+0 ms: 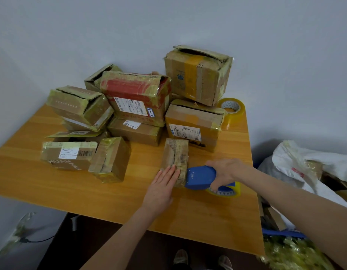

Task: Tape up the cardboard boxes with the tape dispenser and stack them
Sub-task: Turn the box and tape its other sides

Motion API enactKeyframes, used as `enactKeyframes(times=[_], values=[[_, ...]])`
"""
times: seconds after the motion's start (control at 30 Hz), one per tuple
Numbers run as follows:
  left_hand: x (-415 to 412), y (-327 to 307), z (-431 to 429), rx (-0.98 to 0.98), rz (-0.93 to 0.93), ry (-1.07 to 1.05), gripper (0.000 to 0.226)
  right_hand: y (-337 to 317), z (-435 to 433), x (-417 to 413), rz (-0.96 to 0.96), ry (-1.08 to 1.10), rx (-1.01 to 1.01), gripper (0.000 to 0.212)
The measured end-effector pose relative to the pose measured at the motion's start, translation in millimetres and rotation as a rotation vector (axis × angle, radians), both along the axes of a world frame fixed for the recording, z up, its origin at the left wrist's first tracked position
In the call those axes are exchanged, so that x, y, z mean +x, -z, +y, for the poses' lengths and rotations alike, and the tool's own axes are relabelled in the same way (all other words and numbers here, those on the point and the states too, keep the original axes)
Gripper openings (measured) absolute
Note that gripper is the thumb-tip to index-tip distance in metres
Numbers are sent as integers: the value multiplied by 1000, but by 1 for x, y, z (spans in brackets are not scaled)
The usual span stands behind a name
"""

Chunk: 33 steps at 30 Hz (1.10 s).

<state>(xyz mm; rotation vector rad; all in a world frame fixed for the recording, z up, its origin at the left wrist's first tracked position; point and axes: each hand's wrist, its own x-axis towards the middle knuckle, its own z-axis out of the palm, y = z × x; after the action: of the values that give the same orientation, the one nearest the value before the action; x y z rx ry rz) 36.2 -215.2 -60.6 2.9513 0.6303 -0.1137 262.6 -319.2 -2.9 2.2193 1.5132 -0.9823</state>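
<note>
Your left hand (162,184) lies flat, fingers straight, on the near end of the small cardboard box (175,156) at the table's (129,201) front, apparently steadying it. Your right hand (224,172) wraps the blue tape dispenser (201,177), its nose against that box's near end, seemingly to start a strip. 9 or so other boxes (129,106) crowd behind.

On the wooden table (51,184), the left hand (161,190) presses flat on a small cardboard box (175,158) while the right hand (225,172) grips a blue tape dispenser (201,177) apparently touching its near end, other boxes (133,98) heaped behind.
</note>
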Motion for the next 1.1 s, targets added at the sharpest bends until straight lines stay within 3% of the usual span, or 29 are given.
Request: enactKeyframes(times=[0.17,0.23,0.37,0.5,0.6,0.67,0.77,0.87,0.93,1.1], values=[[-2,2,3,-1,7,25,87,5,-12,5,-29,109,-18,50],[-1,3,3,2,-3,32,87,10,-26,15,161,332,95,53],[-2,7,2,-22,0,28,86,20,-34,18,565,837,387,35],[-1,7,1,-23,-5,27,84,43,-29,-2,764,1313,407,56],[1,6,-2,-73,-32,3,77,49,-27,-11,920,1524,371,54],[2,-1,0,-232,-173,-69,69,49,-26,-13,789,1462,335,60],[-5,-5,12,-371,-490,-354,54,41,-28,-6,430,1085,344,68],[-12,1,27,-438,-564,-627,47,24,-25,-16,95,737,521,64],[-10,2,31,-511,-480,-685,47,16,-11,-41,142,658,603,57],[4,0,30,-615,-410,-687,38,32,23,-93,237,587,496,44]])
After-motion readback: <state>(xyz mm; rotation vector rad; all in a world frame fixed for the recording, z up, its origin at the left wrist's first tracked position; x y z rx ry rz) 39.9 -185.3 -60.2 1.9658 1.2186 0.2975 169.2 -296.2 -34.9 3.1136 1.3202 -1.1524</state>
